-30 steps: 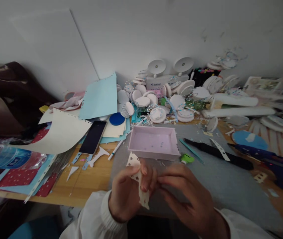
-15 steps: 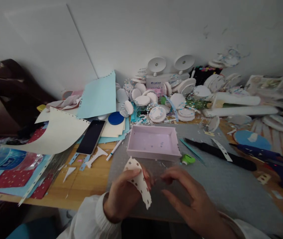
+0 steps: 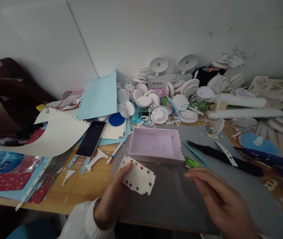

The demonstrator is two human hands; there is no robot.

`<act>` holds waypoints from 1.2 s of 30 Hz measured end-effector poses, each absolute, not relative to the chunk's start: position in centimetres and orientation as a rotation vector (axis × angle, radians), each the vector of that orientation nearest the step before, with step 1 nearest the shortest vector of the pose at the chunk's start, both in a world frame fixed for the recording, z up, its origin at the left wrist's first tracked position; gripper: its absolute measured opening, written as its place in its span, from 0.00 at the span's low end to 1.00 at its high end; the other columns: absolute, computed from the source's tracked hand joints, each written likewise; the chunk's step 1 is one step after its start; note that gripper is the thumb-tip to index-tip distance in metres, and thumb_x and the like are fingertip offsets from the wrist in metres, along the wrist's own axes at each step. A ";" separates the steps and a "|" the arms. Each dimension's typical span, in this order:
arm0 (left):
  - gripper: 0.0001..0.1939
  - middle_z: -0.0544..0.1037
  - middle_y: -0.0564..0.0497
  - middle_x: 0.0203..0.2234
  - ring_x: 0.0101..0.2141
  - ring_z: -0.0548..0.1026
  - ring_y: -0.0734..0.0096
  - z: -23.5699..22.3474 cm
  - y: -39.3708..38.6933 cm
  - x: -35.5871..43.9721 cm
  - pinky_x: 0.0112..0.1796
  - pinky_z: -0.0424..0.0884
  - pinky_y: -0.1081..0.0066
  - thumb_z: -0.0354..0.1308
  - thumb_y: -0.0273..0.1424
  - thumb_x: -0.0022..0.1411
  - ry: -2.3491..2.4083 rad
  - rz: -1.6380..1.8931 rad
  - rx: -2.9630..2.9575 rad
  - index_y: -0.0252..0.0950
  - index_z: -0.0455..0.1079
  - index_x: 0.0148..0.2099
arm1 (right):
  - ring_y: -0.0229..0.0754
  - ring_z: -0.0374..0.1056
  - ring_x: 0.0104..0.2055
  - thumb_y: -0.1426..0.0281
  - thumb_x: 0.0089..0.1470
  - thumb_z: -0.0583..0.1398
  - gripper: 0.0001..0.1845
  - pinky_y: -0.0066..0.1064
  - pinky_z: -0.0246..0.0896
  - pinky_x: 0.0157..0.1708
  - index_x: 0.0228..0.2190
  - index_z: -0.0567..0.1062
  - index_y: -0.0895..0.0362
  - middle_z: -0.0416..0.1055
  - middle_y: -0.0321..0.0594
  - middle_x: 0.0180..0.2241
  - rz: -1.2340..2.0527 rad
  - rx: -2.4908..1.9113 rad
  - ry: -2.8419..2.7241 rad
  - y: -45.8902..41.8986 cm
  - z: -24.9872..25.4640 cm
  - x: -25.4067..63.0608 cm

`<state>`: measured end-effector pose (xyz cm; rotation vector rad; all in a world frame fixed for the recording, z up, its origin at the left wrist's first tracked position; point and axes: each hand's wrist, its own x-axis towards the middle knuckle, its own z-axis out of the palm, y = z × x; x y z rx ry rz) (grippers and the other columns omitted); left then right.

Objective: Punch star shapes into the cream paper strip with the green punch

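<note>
Head view: we see the hands have split since a second ago; left hand now alone pinches the cream paper scrap with star-shaped punch holes over the grey felt mat, near its front-left corner, while right hand hovers open, empty. Shallow lilac paper tray sits behind; cluttered wooden desk, white wall

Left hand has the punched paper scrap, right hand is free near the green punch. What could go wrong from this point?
1. The left hand holds the punched paper scrap only by one edge; it is perforated all round and could tear or crease.
2. The right hand hovers open close to the black knife lying on the grey mat; a careless reach toward the green punch might brush it.
3. The pink tray sits just behind the scrap and could be knocked.
</note>
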<state>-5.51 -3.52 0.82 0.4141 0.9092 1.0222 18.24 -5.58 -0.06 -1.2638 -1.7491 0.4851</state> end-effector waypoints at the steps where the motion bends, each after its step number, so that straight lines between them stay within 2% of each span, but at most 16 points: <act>1: 0.17 0.79 0.45 0.32 0.33 0.76 0.65 0.6 -3.6 -5.7 0.38 0.70 0.70 0.54 0.40 0.62 0.959 1.010 0.428 0.31 0.75 0.39 | 0.41 0.70 0.43 0.74 0.58 0.55 0.11 0.31 0.67 0.43 0.40 0.73 0.50 0.73 0.39 0.40 0.455 -1.291 -1.751 -5.6 -0.3 18.6; 3: 0.19 0.80 0.44 0.36 0.36 0.76 0.63 0.3 -4.0 -5.6 0.40 0.70 0.68 0.53 0.43 0.63 1.053 0.949 0.505 0.32 0.75 0.43 | 0.41 0.70 0.44 0.73 0.58 0.55 0.13 0.31 0.68 0.43 0.45 0.71 0.50 0.72 0.40 0.42 0.486 -1.295 -1.762 -5.7 -0.6 18.5; 5: 0.20 0.80 0.45 0.37 0.38 0.76 0.61 0.0 -4.6 -5.1 0.43 0.70 0.66 0.53 0.45 0.63 1.119 0.864 0.612 0.33 0.74 0.44 | 0.41 0.71 0.41 0.70 0.57 0.57 0.15 0.29 0.69 0.38 0.47 0.69 0.51 0.72 0.40 0.42 0.606 -1.272 -1.776 -5.7 -0.8 17.6; 8: 0.21 0.79 0.47 0.38 0.39 0.76 0.61 -0.3 -5.3 -4.0 0.45 0.69 0.65 0.50 0.46 0.64 1.139 0.756 0.814 0.36 0.74 0.45 | 0.38 0.70 0.34 0.69 0.55 0.59 0.07 0.28 0.68 0.33 0.38 0.72 0.53 0.72 0.37 0.33 0.820 -1.264 -1.834 -5.4 -0.8 15.9; 9: 0.20 0.79 0.48 0.39 0.40 0.75 0.62 -0.4 -5.4 -3.9 0.45 0.69 0.65 0.49 0.45 0.65 1.143 0.740 0.911 0.37 0.74 0.46 | 0.37 0.69 0.32 0.69 0.56 0.59 0.03 0.27 0.66 0.32 0.34 0.72 0.54 0.71 0.36 0.30 0.887 -1.269 -1.859 -5.2 -0.9 15.6; 11: 0.17 0.77 0.48 0.43 0.44 0.73 0.62 -0.6 -5.3 -4.0 0.46 0.69 0.65 0.51 0.41 0.65 1.168 0.788 1.174 0.39 0.71 0.49 | 0.37 0.67 0.30 0.70 0.57 0.57 0.06 0.27 0.64 0.30 0.28 0.72 0.55 0.69 0.35 0.27 0.999 -1.285 -1.913 -4.9 -1.1 15.4; 13: 0.15 0.75 0.48 0.46 0.45 0.72 0.64 -0.8 -4.8 -4.7 0.46 0.68 0.67 0.55 0.35 0.63 1.203 0.870 1.491 0.40 0.69 0.52 | 0.37 0.67 0.31 0.71 0.58 0.57 0.07 0.28 0.62 0.30 0.28 0.73 0.56 0.69 0.35 0.27 1.070 -1.301 -1.964 -4.5 -1.4 15.7; 16: 0.11 0.75 0.49 0.40 0.41 0.73 0.68 -1.0 -3.8 -6.1 0.42 0.70 0.69 0.55 0.29 0.63 1.143 0.792 1.921 0.40 0.70 0.48 | 0.38 0.67 0.31 0.73 0.57 0.57 0.07 0.29 0.61 0.30 0.29 0.74 0.56 0.70 0.36 0.27 1.097 -1.294 -2.056 -4.2 -1.8 16.0; 18: 0.09 0.76 0.49 0.36 0.39 0.73 0.68 -1.1 -3.2 -6.7 0.41 0.70 0.69 0.53 0.27 0.65 1.068 0.641 2.144 0.39 0.71 0.45 | 0.38 0.67 0.32 0.74 0.58 0.56 0.07 0.29 0.62 0.32 0.31 0.74 0.56 0.70 0.37 0.29 1.040 -1.261 -2.115 -4.1 -2.2 15.9; 21: 0.12 0.76 0.49 0.37 0.39 0.72 0.66 -1.4 -2.6 -7.0 0.41 0.70 0.68 0.50 0.27 0.67 1.032 0.486 2.350 0.39 0.69 0.49 | 0.40 0.67 0.36 0.75 0.59 0.55 0.07 0.32 0.64 0.37 0.35 0.74 0.57 0.70 0.39 0.32 0.889 -1.188 -2.170 -4.2 -3.0 15.6; 24: 0.10 0.75 0.50 0.37 0.40 0.72 0.67 -1.6 -2.5 -7.0 0.41 0.69 0.69 0.49 0.27 0.67 1.017 0.422 2.401 0.39 0.70 0.47 | 0.40 0.66 0.38 0.74 0.60 0.54 0.08 0.34 0.64 0.38 0.37 0.73 0.57 0.68 0.40 0.34 0.760 -1.147 -2.190 -4.5 -3.7 15.4; 29: 0.10 0.75 0.49 0.37 0.39 0.70 0.67 -1.6 -2.6 -7.3 0.40 0.68 0.69 0.48 0.24 0.67 0.941 0.468 2.473 0.37 0.70 0.44 | 0.41 0.63 0.35 0.75 0.62 0.51 0.12 0.34 0.64 0.35 0.36 0.74 0.59 0.68 0.41 0.32 0.486 -1.059 -2.281 -5.0 -4.1 15.4; 36: 0.12 0.76 0.47 0.32 0.34 0.70 0.67 -1.4 -2.9 -7.5 0.37 0.67 0.66 0.45 0.27 0.69 0.777 0.589 2.829 0.32 0.70 0.45 | 0.43 0.63 0.35 0.77 0.63 0.46 0.18 0.34 0.65 0.34 0.41 0.75 0.64 0.70 0.46 0.33 0.141 -0.943 -2.411 -5.6 -3.7 15.4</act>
